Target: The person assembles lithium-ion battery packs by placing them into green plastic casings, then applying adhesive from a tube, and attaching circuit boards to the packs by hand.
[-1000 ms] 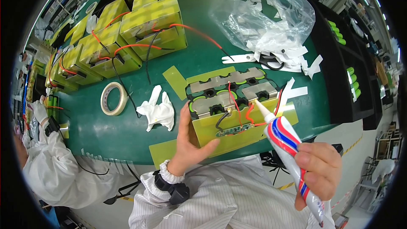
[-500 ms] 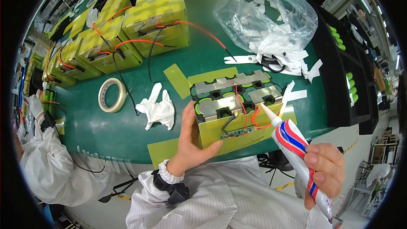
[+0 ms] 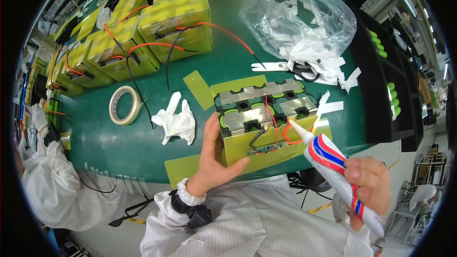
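Observation:
In front of me stands a battery pack (image 3: pixel 259 116) with metal strips across the top, black cell holders and a yellow-green sheet round its side. A small circuit board (image 3: pixel 266 149) with red and black wires shows on its near face. My left hand (image 3: pixel 213 164) grips the pack's left end, thumb on the near face and fingers behind the end. My right hand (image 3: pixel 369 185) is closed around a white, red and blue glue tube (image 3: pixel 328 162). The tube tilts up to the left, its pale nozzle tip at the red wire's joint on the pack's near top edge.
Left of the pack lie a white glove (image 3: pixel 175 123) and a tape roll (image 3: pixel 124 105). Wrapped battery packs (image 3: pixel 173 24) with loose leads stand behind. Scissors (image 3: pixel 271 66) and a plastic bag (image 3: pixel 304 14) of white scraps lie beyond. A co-worker's sleeve (image 3: pixel 57 181) is at far left.
The tube's nozzle tip has moved slightly left and down along the pack's edge, and my right hand has shifted a little right. My left hand stays on the pack.

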The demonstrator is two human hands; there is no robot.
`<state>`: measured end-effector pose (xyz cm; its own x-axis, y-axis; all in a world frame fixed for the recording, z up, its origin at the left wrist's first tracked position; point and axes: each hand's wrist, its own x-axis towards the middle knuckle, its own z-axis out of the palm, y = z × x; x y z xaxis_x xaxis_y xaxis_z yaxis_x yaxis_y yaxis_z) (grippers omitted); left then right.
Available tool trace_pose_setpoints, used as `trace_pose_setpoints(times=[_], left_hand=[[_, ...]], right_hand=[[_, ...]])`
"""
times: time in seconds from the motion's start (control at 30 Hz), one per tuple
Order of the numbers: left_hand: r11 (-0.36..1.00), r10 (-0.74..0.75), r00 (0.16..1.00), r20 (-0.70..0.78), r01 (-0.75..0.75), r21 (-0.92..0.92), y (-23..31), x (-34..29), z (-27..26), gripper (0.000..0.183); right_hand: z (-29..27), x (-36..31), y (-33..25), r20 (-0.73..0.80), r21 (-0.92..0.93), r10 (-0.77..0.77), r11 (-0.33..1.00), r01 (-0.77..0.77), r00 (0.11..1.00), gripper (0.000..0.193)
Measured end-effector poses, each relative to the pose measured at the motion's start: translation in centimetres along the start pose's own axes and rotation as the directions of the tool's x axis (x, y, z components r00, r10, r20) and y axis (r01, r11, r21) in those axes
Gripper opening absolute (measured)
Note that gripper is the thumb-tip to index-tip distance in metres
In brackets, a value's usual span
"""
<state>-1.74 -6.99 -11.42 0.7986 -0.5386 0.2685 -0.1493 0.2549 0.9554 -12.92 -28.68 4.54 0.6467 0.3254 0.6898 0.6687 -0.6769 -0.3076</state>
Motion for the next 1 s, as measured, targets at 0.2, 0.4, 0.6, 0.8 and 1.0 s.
trace_pose_setpoints(times=[0.2,0.4,0.6,0.8,1.0], left_hand=[[1.0,0.007,1.0,0.01,-0.007,-0.002,0.1,0.3,0.2,0.086],[1.0,-0.018,1.0,-0.007,0.018,-0.003,0.1,0.2,0.1,0.086],[1.0,0.012,1.0,-0.016,-0.012,0.007,-0.5,-0.1,0.2,0.086],[0.998,0.038,0.999,-0.006,-0.037,0.052,-0.3,-0.4,0.3,0.083],[0.993,0.11,0.994,0.007,-0.11,0.039,-0.3,-0.1,0.3,0.082]], right_hand=[[0.1,0.6,1.6,-0.307,0.267,0.392,0.91,-0.317,0.867,0.043],[-0.4,1.0,3.0,-0.38,0.367,0.604,0.793,-0.486,0.7,0.04],[-2.3,1.6,3.9,-0.41,0.496,0.61,0.773,-0.395,0.678,0.043],[-0.9,6.0,5.5,-0.17,0.376,0.478,0.84,-0.392,0.862,0.047],[0.5,7.3,6.1,-0.042,0.375,0.457,0.832,-0.41,0.889,0.047]])
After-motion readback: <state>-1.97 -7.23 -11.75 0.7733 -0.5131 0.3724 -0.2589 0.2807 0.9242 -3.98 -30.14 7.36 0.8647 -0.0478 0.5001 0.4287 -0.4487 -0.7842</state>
